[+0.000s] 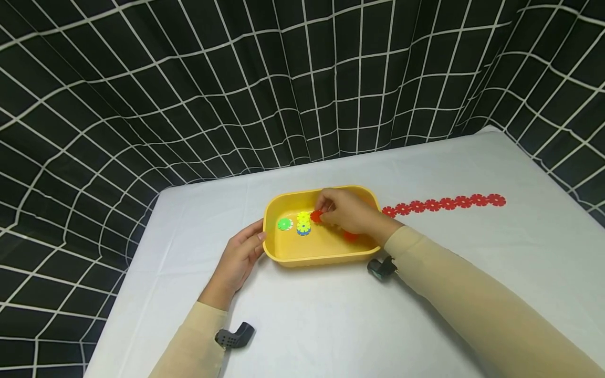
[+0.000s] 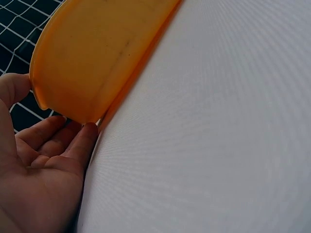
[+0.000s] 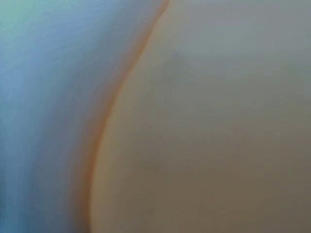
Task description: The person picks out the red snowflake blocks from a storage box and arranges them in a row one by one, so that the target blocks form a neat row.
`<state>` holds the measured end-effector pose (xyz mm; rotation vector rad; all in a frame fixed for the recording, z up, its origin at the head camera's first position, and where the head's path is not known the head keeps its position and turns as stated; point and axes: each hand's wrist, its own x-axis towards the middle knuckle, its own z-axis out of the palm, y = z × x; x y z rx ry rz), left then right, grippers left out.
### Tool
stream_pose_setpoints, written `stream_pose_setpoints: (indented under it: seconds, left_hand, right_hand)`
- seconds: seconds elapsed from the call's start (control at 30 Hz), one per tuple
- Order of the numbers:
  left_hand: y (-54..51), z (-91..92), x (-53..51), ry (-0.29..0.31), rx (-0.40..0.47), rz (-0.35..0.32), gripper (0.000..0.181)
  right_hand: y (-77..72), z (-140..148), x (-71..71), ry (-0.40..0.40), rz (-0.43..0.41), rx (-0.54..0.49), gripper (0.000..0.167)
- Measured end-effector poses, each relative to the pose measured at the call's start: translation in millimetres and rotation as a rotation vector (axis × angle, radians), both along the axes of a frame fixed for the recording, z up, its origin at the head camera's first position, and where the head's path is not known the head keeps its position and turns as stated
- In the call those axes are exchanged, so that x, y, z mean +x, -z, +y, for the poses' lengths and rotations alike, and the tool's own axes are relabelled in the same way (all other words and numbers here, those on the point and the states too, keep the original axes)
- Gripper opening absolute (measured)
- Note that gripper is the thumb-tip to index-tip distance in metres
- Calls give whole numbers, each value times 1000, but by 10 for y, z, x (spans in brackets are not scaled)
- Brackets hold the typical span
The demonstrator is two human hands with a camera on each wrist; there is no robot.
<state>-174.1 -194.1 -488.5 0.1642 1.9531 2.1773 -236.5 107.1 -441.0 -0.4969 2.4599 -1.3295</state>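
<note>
A yellow plastic tray [image 1: 298, 258] stands on the table. My left hand [image 1: 241, 254] holds its left end; in the left wrist view the thumb lies at the rim and the fingertips touch lower on the tray wall [image 2: 102, 53]. Reaching inside over the right wall, my right hand [image 1: 345, 210] pinches a red snowflake disc [image 1: 316, 216]. Left of it lie a green disc [image 1: 284, 224] and yellow discs [image 1: 304, 226], with a blue disc [image 1: 303, 233] partly under them. More red [image 1: 351, 236] shows below the right hand. The right wrist view is blurred and shows no hand.
A chain of several red snowflake discs [image 1: 447, 203] stretches across the white tablecloth [image 1: 312, 315] to the right of the tray. Behind the table hangs a black curtain with a white grid [image 1: 331, 94]. Each wrist wears a black camera [image 1: 235, 336].
</note>
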Motion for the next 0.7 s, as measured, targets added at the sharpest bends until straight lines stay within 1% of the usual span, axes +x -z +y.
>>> stream_pose_setpoints:
  seconds: [0.3, 0.47, 0.6, 0.7]
  left_hand:
    - [-11, -6, 16, -5, 2, 4, 52]
    - [-13, 1, 15, -3, -4, 5, 52]
    - [-4, 2, 9, -4, -5, 7, 52]
    - [6, 2, 2, -5, -10, 12, 52]
  right_hand:
    - [-29, 31, 8, 13, -49, -82, 16]
    - [-57, 55, 28, 29, -80, -161, 18]
    - [-59, 73, 25, 40, -95, -210, 18]
    - [-55, 86, 17, 54, -94, -225, 17]
